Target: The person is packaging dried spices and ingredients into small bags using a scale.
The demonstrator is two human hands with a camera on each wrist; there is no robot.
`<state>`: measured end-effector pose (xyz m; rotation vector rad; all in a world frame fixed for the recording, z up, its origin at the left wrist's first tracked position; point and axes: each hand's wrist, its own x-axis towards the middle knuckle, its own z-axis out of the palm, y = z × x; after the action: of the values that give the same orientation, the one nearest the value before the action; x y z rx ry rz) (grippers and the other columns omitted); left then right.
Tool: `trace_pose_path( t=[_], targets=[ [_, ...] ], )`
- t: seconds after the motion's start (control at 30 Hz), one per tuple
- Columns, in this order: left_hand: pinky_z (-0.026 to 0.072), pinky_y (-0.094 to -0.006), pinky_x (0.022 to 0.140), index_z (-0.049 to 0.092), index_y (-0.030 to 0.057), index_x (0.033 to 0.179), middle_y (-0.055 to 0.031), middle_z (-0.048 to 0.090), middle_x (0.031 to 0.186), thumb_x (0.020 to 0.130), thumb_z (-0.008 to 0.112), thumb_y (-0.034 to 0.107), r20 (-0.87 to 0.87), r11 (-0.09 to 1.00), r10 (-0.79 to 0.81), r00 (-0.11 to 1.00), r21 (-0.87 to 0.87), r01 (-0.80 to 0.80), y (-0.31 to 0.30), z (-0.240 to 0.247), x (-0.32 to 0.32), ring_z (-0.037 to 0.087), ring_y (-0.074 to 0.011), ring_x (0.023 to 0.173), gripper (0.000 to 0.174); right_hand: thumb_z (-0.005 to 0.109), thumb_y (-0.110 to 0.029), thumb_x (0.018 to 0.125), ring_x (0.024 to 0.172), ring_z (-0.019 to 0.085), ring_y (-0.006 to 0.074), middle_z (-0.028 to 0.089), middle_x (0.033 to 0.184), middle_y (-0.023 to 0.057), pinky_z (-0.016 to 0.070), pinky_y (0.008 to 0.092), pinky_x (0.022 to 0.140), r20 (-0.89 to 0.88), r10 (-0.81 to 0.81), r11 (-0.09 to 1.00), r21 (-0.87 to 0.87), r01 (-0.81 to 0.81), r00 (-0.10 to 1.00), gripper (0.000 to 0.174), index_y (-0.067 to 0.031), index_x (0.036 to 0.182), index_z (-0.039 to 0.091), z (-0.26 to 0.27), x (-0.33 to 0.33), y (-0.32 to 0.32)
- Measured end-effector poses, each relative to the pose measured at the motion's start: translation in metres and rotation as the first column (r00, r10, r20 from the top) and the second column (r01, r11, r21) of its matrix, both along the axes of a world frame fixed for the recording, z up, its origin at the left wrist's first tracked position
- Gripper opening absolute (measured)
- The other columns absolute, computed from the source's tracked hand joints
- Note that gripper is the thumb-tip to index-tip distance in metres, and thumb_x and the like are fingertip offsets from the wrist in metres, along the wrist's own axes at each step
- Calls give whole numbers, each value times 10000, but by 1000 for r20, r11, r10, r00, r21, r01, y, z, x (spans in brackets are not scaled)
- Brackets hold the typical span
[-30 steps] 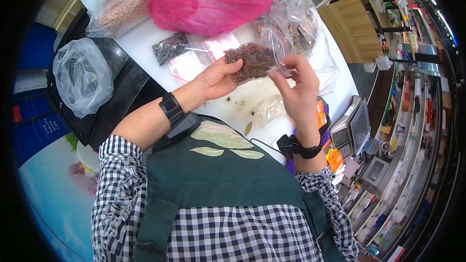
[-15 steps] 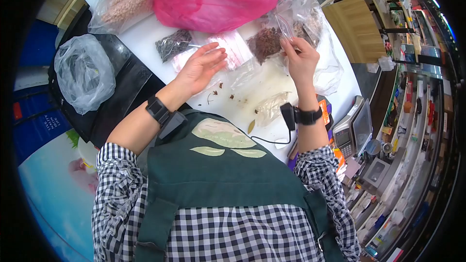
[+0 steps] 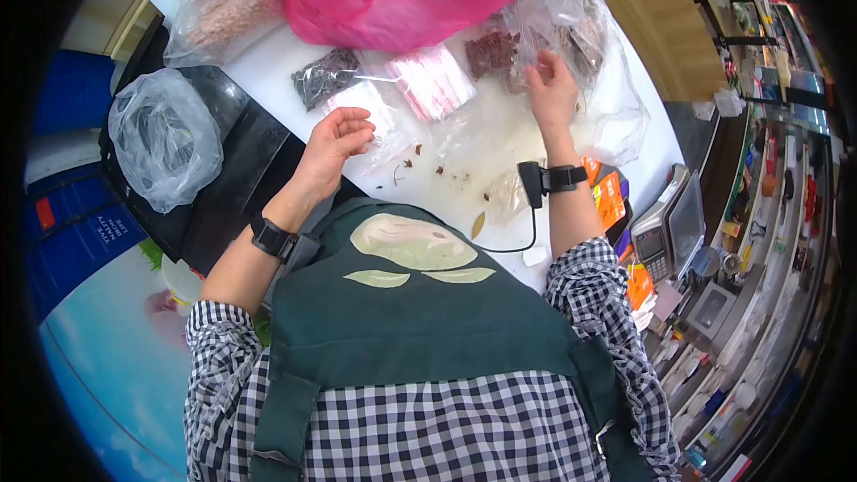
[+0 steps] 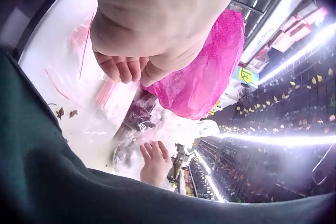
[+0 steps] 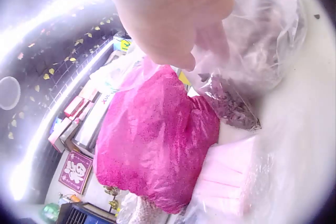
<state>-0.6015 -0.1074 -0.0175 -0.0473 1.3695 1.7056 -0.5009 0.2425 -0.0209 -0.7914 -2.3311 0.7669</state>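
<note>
My left hand (image 3: 335, 147) is beside the stack of small clear zip bags with red edges (image 3: 375, 112), its fingers loosely curled and nothing visible between them. In the left wrist view those fingers (image 4: 122, 68) hang above the bags. My right hand (image 3: 553, 94) is at the back right with relaxed fingers, close to a large clear plastic bag (image 3: 558, 13). A small clear bag of dark reddish-brown dried pieces (image 3: 491, 52) lies left of that hand. Another small bag, of blackish dried pieces (image 3: 326, 78), lies beyond my left hand.
A big pink plastic bag (image 3: 402, 0) fills the back of the white table (image 3: 455, 165). Bags of pale pinkish beans or nuts (image 3: 234, 13) stand at back left. Dried crumbs and a leaf (image 3: 478, 225) lie in front. A scale (image 3: 656, 236) is at right.
The bag of reddish-brown pieces, first held in both hands, was set down at the back right and released. My left hand moved down and left to the zip bags.
</note>
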Motion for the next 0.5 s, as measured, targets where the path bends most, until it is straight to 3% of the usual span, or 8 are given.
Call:
trace_pose_path(
  t=[0.07, 0.13, 0.2, 0.23, 0.27, 0.37, 0.47, 0.5],
  targets=[
    [455, -238, 787, 560, 39, 1162, -21, 616, 988, 882, 660, 64, -243, 994, -110, 964, -47, 101, -2, -5, 2, 577, -98, 908, 298, 713, -93, 821, 818, 669, 174, 692, 981, 129, 545, 299, 691, -162, 42, 996, -71, -55, 986, 275, -5, 1077, 665, 15, 14, -13],
    [459, -225, 728, 563, 57, 1162, -14, 614, 978, 871, 655, 40, -308, 982, -184, 933, -101, 160, -5, -12, 5, 578, -87, 859, 306, 716, -78, 821, 828, 669, 164, 689, 1021, 103, 550, 285, 708, -161, 14, 980, -192, -46, 987, 276, -29, 1088, 667, 25, 36, -34],
    [460, -228, 675, 558, 75, 1169, -23, 611, 949, 844, 664, 16, -645, 853, -521, 559, -413, 319, -5, -12, 8, 585, -89, 799, 347, 716, -76, 824, 836, 668, 151, 681, 1058, 93, 546, 284, 699, 82, 298, 916, -304, -261, 951, 285, -39, 1101, 657, 33, 67, -59],
    [484, -276, 655, 548, 81, 1153, -60, 597, 921, 797, 686, -1, -728, 829, -554, 404, -436, 350, -5, -13, 11, 606, -155, 745, 391, 718, -74, 823, 825, 668, 153, 676, 1053, 89, 543, 285, 691, 102, 384, 855, -414, -312, 918, 279, -40, 1092, 654, 31, 82, -76],
    [484, -276, 655, 548, 81, 1153, -60, 597, 921, 797, 686, -1, -724, 822, -563, 398, -440, 362, -5, -14, 13, 606, -155, 745, 391, 720, -73, 821, 814, 667, 155, 671, 1049, 84, 540, 285, 683, 109, 468, 780, -518, -352, 877, 273, -40, 1083, 651, 26, 96, -95],
    [519, -412, 771, 514, 74, 1118, -140, 583, 969, 782, 685, 28, -642, 576, -760, 101, -595, 561, -3, -15, 18, 626, -334, 866, 380, 712, -55, 814, 752, 661, 186, 651, 975, 103, 533, 302, 664, 120, 490, 746, -570, -344, 863, 238, -20, 1037, 641, 11, 132, -133],
    [525, -423, 764, 498, 56, 1126, -152, 591, 985, 775, 676, 30, -624, 466, -774, -108, -677, 569, -1, -27, 21, 630, -348, 878, 395, 700, -12, 782, 771, 649, 262, 614, 952, 132, 535, 351, 689, 245, 432, 828, -489, -274, 868, 265, -12, 1035, 623, -11, 161, -140],
    [525, -423, 764, 498, 56, 1126, -152, 591, 985, 775, 676, 30, -622, 459, -774, -114, -677, 575, -1, -32, 22, 630, -348, 878, 395, 690, 4, 770, 822, 636, 296, 601, 975, 148, 529, 378, 717, 297, 382, 892, -366, -265, 875, 286, -11, 1044, 611, -15, 170, -138]
  ],
)
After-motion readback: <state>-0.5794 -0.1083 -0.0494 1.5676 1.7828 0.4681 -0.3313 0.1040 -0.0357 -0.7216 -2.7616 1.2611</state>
